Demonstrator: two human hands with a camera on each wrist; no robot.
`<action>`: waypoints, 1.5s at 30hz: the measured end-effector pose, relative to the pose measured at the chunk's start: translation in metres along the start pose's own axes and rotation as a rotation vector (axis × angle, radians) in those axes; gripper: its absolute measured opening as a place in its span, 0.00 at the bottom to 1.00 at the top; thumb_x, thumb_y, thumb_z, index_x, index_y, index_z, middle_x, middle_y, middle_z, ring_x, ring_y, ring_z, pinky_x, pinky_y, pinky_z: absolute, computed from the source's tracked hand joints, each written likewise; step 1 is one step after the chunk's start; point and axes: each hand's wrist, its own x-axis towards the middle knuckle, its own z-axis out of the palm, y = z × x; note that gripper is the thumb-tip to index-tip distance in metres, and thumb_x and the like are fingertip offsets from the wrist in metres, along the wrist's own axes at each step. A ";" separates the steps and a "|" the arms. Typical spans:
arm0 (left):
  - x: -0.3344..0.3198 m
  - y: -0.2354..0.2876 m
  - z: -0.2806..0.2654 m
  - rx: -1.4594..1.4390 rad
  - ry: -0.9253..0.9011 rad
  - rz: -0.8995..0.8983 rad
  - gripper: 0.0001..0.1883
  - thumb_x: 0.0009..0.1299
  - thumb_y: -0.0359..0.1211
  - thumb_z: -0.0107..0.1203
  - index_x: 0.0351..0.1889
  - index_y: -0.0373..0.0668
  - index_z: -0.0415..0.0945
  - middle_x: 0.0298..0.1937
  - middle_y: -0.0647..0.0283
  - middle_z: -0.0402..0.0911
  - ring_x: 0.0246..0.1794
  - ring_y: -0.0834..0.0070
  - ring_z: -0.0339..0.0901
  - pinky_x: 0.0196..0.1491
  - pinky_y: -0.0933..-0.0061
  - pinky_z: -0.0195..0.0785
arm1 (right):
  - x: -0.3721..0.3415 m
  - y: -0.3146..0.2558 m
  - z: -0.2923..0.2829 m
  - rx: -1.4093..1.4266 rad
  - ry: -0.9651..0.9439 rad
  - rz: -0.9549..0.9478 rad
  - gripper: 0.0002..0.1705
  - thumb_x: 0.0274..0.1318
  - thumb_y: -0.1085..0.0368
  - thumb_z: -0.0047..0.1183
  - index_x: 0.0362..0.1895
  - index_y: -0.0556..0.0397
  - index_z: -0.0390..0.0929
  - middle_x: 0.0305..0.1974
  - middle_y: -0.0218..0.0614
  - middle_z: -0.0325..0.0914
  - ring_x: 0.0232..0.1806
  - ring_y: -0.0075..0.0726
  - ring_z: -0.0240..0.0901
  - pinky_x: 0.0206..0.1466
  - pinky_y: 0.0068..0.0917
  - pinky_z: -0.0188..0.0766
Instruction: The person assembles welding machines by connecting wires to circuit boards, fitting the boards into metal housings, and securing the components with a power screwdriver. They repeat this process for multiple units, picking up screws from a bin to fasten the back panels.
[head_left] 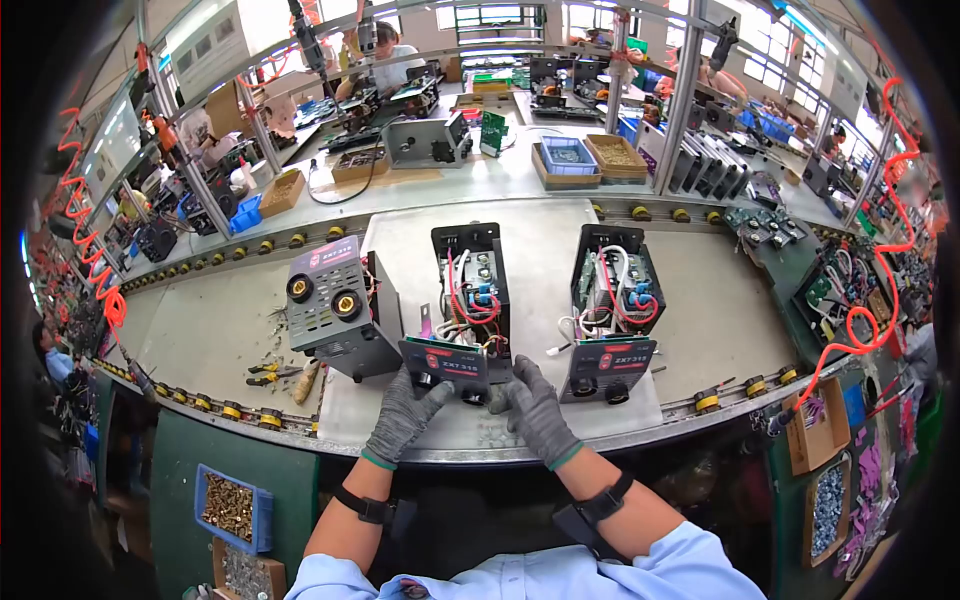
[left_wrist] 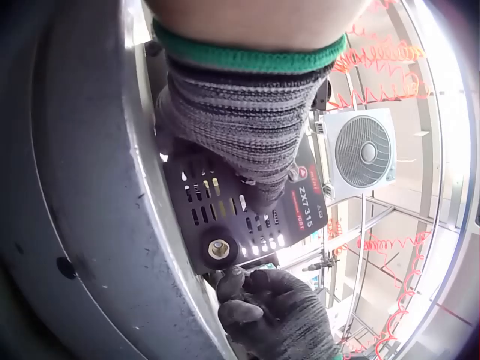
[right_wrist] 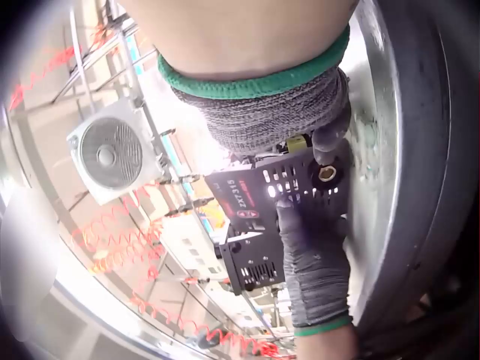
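Observation:
A black front panel [head_left: 443, 362] marked ZX7315 leans before the middle welding machine [head_left: 470, 275], whose top is uncovered, with wires and circuit boards exposed. My gloved left hand [head_left: 408, 412] grips the panel's lower left, thumb [right_wrist: 291, 217] laid across its slotted face. At the lower right corner, my gloved right hand [head_left: 540, 412] holds the panel edge beside a round brass-centred socket [left_wrist: 218, 249]. The right fingertips are right at that socket, while those behind the panel are hidden. Red, white and black wires run from the panel into the machine.
A second uncovered machine [head_left: 617, 285] stands to the right, a cased one [head_left: 340, 305] to the left. Pliers [head_left: 270, 376] and scraps lie further left. Small loose parts [head_left: 495, 437] sit near the front edge. Below are a blue bin of brass parts [head_left: 233, 507] and coiled red air hoses [head_left: 868, 330] at right.

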 end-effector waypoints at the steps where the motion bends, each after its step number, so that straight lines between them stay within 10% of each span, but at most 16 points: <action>1: 0.001 0.002 0.001 -0.108 -0.022 -0.008 0.25 0.64 0.33 0.70 0.57 0.37 0.73 0.46 0.62 0.83 0.47 0.76 0.80 0.53 0.69 0.76 | 0.014 0.007 0.001 0.005 -0.011 0.006 0.26 0.65 0.66 0.46 0.66 0.60 0.65 0.44 0.49 0.80 0.32 0.34 0.78 0.35 0.32 0.76; 3: 0.006 0.014 -0.001 -0.098 -0.067 -0.042 0.23 0.65 0.33 0.70 0.55 0.38 0.74 0.45 0.65 0.81 0.46 0.78 0.77 0.51 0.71 0.74 | 0.042 0.025 0.000 0.303 0.036 0.014 0.27 0.69 0.63 0.48 0.68 0.62 0.62 0.44 0.39 0.80 0.34 0.26 0.79 0.25 0.21 0.69; 8: -0.002 0.026 0.003 -0.150 -0.082 0.002 0.19 0.63 0.31 0.70 0.50 0.39 0.76 0.41 0.70 0.77 0.41 0.83 0.72 0.43 0.75 0.73 | 0.064 0.040 -0.009 -0.423 0.163 -0.224 0.19 0.65 0.69 0.53 0.58 0.62 0.73 0.43 0.39 0.81 0.36 0.27 0.77 0.40 0.28 0.77; 12: -0.025 0.031 -0.006 -0.175 -0.045 -0.033 0.20 0.63 0.29 0.69 0.51 0.38 0.76 0.42 0.69 0.78 0.43 0.81 0.74 0.47 0.76 0.73 | 0.023 0.020 -0.011 -0.396 0.079 -0.152 0.17 0.64 0.69 0.53 0.55 0.62 0.74 0.40 0.36 0.80 0.37 0.30 0.77 0.42 0.28 0.77; 15: -0.048 0.064 -0.011 -0.267 -0.005 -0.008 0.20 0.64 0.28 0.68 0.53 0.36 0.76 0.45 0.66 0.80 0.45 0.80 0.76 0.51 0.77 0.74 | -0.014 0.000 -0.018 -0.315 -0.054 -0.412 0.16 0.65 0.64 0.58 0.52 0.57 0.73 0.35 0.37 0.81 0.25 0.27 0.74 0.27 0.28 0.75; 17: -0.061 0.090 -0.012 -0.345 0.014 0.044 0.20 0.65 0.29 0.67 0.54 0.36 0.76 0.45 0.66 0.81 0.45 0.80 0.76 0.51 0.77 0.74 | -0.050 -0.067 -0.013 0.253 -0.124 0.235 0.16 0.65 0.63 0.60 0.52 0.55 0.72 0.33 0.31 0.79 0.18 0.18 0.66 0.17 0.20 0.65; 21: -0.022 0.106 -0.015 -0.396 0.023 0.074 0.19 0.70 0.34 0.62 0.55 0.33 0.76 0.45 0.62 0.84 0.42 0.77 0.80 0.50 0.72 0.76 | -0.043 -0.107 -0.011 0.242 -0.187 0.147 0.14 0.68 0.58 0.57 0.50 0.54 0.74 0.33 0.32 0.79 0.18 0.19 0.67 0.15 0.20 0.66; 27: 0.041 0.096 -0.016 0.126 0.086 0.202 0.25 0.74 0.44 0.58 0.55 0.29 0.74 0.40 0.57 0.85 0.40 0.76 0.81 0.47 0.71 0.75 | -0.004 -0.156 0.005 -0.679 0.064 -0.267 0.14 0.68 0.61 0.54 0.50 0.55 0.79 0.32 0.35 0.81 0.20 0.22 0.73 0.20 0.23 0.71; 29: 0.039 0.090 -0.013 -0.061 0.011 0.262 0.25 0.74 0.44 0.59 0.56 0.29 0.75 0.41 0.56 0.85 0.41 0.74 0.81 0.47 0.70 0.75 | 0.023 -0.155 -0.004 -0.931 0.316 -0.853 0.19 0.67 0.54 0.57 0.50 0.57 0.80 0.34 0.44 0.81 0.38 0.37 0.81 0.47 0.35 0.77; 34: 0.027 0.082 -0.020 -0.149 -0.110 0.208 0.25 0.76 0.39 0.58 0.63 0.30 0.70 0.54 0.56 0.81 0.55 0.76 0.76 0.60 0.72 0.70 | 0.027 -0.184 0.030 -0.619 0.038 -0.369 0.33 0.58 0.42 0.65 0.49 0.62 0.79 0.38 0.42 0.84 0.31 0.31 0.80 0.29 0.31 0.77; 45: 0.041 0.092 -0.009 -0.186 0.004 0.192 0.25 0.75 0.47 0.58 0.53 0.31 0.75 0.40 0.62 0.83 0.41 0.80 0.75 0.46 0.75 0.71 | 0.052 -0.139 0.019 -0.127 -0.032 -0.301 0.27 0.58 0.47 0.67 0.50 0.56 0.79 0.36 0.29 0.83 0.32 0.19 0.76 0.29 0.19 0.70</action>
